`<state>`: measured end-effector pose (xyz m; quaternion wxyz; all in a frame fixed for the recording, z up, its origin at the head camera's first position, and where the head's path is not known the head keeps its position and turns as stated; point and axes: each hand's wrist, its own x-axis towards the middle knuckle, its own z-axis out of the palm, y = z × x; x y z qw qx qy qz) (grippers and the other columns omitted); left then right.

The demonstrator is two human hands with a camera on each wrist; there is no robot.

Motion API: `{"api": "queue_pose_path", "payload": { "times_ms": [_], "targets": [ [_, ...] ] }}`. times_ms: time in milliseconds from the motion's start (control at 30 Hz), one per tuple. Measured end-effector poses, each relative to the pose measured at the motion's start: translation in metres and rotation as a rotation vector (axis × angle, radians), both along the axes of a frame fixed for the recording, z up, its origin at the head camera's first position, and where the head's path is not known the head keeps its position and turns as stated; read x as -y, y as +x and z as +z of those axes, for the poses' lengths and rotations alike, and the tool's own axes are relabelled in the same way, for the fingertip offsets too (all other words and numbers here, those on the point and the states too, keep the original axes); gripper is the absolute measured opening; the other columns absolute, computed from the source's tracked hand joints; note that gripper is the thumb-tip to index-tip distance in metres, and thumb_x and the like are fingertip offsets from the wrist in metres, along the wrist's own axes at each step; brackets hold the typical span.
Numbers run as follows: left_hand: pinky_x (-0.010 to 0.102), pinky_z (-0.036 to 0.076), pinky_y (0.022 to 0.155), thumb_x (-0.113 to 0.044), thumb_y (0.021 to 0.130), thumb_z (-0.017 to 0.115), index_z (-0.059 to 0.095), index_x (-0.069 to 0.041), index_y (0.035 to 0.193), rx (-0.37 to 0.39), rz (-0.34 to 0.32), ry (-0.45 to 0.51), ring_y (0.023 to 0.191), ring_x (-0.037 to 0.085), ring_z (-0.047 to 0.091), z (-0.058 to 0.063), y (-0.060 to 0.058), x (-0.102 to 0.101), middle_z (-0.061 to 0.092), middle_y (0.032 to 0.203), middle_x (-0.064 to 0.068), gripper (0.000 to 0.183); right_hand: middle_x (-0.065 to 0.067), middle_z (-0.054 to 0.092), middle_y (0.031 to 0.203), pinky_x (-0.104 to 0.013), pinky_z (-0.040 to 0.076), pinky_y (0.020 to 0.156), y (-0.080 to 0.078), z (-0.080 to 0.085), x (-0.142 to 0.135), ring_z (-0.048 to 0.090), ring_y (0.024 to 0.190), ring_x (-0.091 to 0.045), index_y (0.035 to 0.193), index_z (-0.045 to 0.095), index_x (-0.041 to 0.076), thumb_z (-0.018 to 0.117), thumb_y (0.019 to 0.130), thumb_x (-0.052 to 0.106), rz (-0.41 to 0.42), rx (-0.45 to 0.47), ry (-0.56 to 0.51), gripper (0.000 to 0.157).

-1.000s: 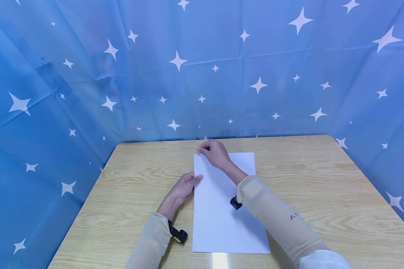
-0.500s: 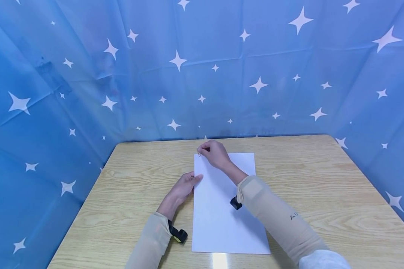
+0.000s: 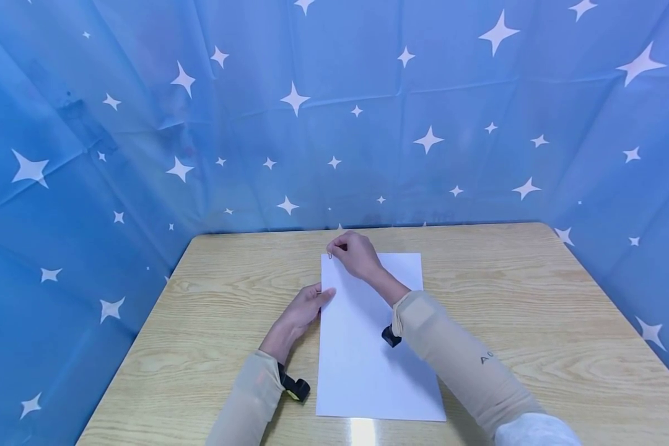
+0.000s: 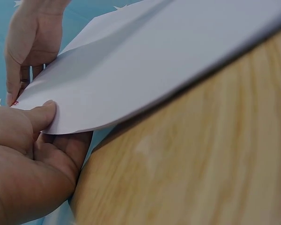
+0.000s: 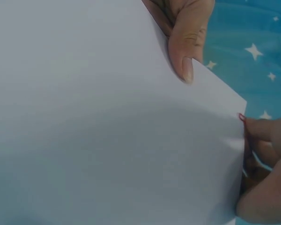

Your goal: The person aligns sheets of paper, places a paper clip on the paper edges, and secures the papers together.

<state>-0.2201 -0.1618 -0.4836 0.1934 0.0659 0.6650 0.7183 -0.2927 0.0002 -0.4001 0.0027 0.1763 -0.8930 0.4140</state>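
White paper lies on the table, its left edge lifted in the left wrist view; whether it is one sheet or several I cannot tell. My left hand grips that edge near the far left corner, thumb on top and fingers underneath. At the far edge, close to the same corner, my right hand pinches a small reddish paper clip. The clip's looped end overlaps the paper's face, while the fingertips hide the rest of it. In the left wrist view only a speck of the clip shows.
The wooden table extends to both sides of the paper. Behind it and at the sides hangs a blue cloth with white stars. A black wrist camera sits at the left wrist, another wrist camera at the right.
The clip's loop shows slightly lower over the paper's far edge than a second ago. Both hands stay in nearly the same place, and the paper has hardly shifted.
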Motion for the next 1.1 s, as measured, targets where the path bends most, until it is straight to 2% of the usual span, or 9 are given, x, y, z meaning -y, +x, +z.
{"api": "queue_pose_path", "payload": {
  "times_ms": [600,833,1100],
  "targets": [
    [0.037,0.053,0.081,-0.028,0.103,0.046,0.057,-0.01,0.131,-0.003,0.009,0.017,0.103,0.027,0.065,-0.0026,-0.0011,0.0012,0.067,0.114,0.013,0.034,0.0,0.063,0.096,-0.03,0.045,0.063,0.0011,-0.0005,0.0015,0.054,0.076,-0.016,0.089,0.075,0.015,0.059,0.098,0.021,0.014,-0.011,-0.014,0.02],
    [0.038,0.053,0.081,-0.028,0.104,0.045,0.055,-0.01,0.133,-0.017,-0.001,0.026,0.102,0.027,0.065,-0.0019,-0.0009,0.0016,0.067,0.115,0.013,0.035,0.001,0.065,0.094,-0.029,0.045,0.06,0.0019,-0.0003,0.0011,0.055,0.072,-0.015,0.091,0.075,0.014,0.06,0.098,0.02,0.007,-0.004,-0.027,0.018],
    [0.038,0.053,0.081,-0.027,0.103,0.046,0.054,-0.012,0.134,-0.005,0.005,0.032,0.104,0.027,0.064,-0.0021,-0.0015,0.0015,0.066,0.118,0.012,0.035,-0.001,0.064,0.094,-0.028,0.045,0.061,0.0019,0.0005,-0.0001,0.055,0.075,-0.015,0.092,0.075,0.013,0.06,0.098,0.021,0.02,0.011,-0.026,0.018]
  ]
}}
